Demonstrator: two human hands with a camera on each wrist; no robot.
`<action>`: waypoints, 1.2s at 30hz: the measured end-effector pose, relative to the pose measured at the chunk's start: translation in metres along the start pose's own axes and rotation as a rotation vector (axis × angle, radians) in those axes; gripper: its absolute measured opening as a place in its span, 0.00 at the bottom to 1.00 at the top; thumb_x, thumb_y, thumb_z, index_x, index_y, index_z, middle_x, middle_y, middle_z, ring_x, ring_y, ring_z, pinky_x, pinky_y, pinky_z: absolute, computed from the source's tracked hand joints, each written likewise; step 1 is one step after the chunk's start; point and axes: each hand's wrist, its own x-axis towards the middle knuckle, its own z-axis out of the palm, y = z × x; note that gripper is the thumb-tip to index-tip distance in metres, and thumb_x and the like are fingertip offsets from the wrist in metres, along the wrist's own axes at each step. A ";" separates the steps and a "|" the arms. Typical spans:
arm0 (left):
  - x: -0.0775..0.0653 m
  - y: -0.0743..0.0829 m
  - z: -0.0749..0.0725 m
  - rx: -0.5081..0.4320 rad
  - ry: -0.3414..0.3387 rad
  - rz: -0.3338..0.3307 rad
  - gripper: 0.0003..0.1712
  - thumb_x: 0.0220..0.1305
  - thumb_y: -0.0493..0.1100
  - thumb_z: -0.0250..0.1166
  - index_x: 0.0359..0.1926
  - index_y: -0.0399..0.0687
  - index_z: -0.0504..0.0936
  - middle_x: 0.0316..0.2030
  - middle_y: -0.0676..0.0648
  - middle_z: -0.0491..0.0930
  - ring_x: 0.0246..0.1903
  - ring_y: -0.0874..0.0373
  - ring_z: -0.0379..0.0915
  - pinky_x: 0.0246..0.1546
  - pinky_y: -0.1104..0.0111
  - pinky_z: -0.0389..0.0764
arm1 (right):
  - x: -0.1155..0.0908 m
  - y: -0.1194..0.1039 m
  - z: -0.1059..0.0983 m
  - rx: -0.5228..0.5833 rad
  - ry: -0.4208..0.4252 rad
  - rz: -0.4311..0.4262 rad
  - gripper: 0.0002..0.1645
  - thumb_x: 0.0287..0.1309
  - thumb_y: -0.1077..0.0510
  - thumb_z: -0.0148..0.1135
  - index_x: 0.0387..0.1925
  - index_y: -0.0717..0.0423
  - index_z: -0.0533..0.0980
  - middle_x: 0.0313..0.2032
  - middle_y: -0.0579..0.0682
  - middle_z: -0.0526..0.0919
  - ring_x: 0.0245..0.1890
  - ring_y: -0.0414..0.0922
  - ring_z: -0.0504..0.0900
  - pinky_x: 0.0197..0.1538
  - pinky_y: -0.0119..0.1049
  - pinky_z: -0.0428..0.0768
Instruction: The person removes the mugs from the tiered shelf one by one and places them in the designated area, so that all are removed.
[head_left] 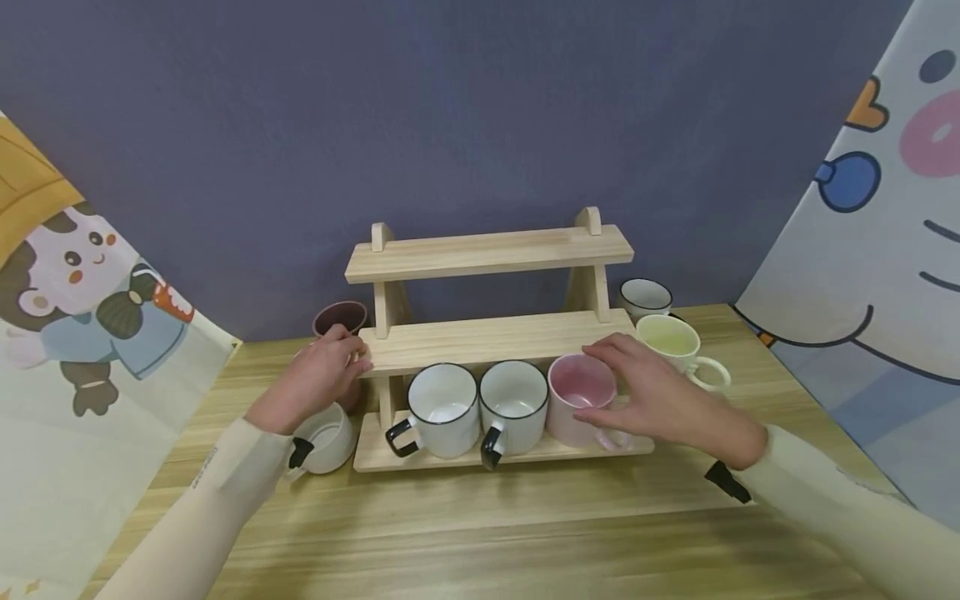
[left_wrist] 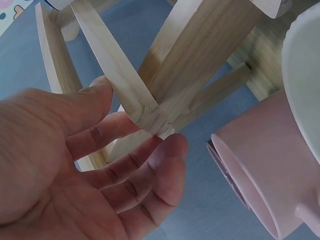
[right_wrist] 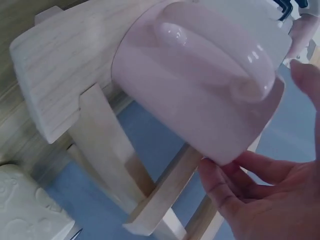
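My left hand (head_left: 318, 379) grips the left end of the middle board of a small wooden shelf stand (head_left: 480, 342), thumb on one face and fingers curled round the edge. On the bottom board, at the right end, stands a pink mug (head_left: 564, 417) with its handle toward the front right. My right hand (head_left: 667, 396) spans that mug; in the right wrist view the fingertips (right_wrist: 212, 175) are right at its rim, while the thumb stands off from it. Two white mugs with black rims and black handles, a left one (head_left: 450, 433) and a middle one (head_left: 517, 425), stand beside the pink mug.
Left of the stand are a mauve mug (head_left: 337, 312), partly behind my hand, and a white mug (head_left: 330, 442) on the wooden table (head_left: 480, 542). To the right stand a mug with a yellow-green inside (head_left: 671, 335) and a black-rimmed white mug (head_left: 645, 296).
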 end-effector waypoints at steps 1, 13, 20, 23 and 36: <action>0.000 0.000 0.000 -0.002 -0.003 -0.003 0.08 0.64 0.38 0.62 0.40 0.36 0.81 0.34 0.42 0.70 0.27 0.52 0.70 0.32 0.54 0.74 | 0.002 -0.002 0.003 -0.008 0.001 -0.005 0.46 0.38 0.35 0.73 0.52 0.64 0.75 0.49 0.53 0.74 0.48 0.50 0.75 0.48 0.49 0.75; 0.000 0.000 0.001 -0.007 -0.002 -0.019 0.09 0.64 0.40 0.63 0.40 0.37 0.81 0.33 0.44 0.70 0.26 0.52 0.70 0.31 0.56 0.73 | 0.002 0.004 0.010 0.000 0.054 -0.064 0.41 0.29 0.40 0.77 0.47 0.58 0.79 0.43 0.46 0.74 0.43 0.42 0.74 0.40 0.41 0.77; -0.001 0.000 0.000 -0.007 0.012 -0.014 0.08 0.63 0.39 0.63 0.39 0.37 0.81 0.32 0.44 0.69 0.25 0.53 0.69 0.30 0.57 0.73 | -0.027 0.011 -0.013 -0.009 0.086 -0.005 0.40 0.27 0.44 0.80 0.48 0.53 0.79 0.45 0.40 0.72 0.43 0.40 0.74 0.36 0.41 0.78; 0.000 0.000 -0.001 0.000 0.007 -0.008 0.08 0.63 0.39 0.63 0.39 0.37 0.81 0.33 0.44 0.69 0.26 0.52 0.69 0.31 0.56 0.73 | -0.043 0.021 -0.027 -0.037 0.122 0.047 0.40 0.25 0.46 0.82 0.47 0.55 0.79 0.45 0.40 0.72 0.41 0.41 0.74 0.34 0.38 0.76; 0.000 -0.001 -0.001 -0.021 0.005 0.000 0.09 0.63 0.39 0.63 0.40 0.36 0.81 0.34 0.44 0.69 0.26 0.54 0.69 0.30 0.59 0.73 | -0.086 0.078 -0.036 -0.102 0.145 0.230 0.38 0.25 0.46 0.83 0.43 0.59 0.81 0.42 0.44 0.73 0.38 0.42 0.72 0.31 0.39 0.73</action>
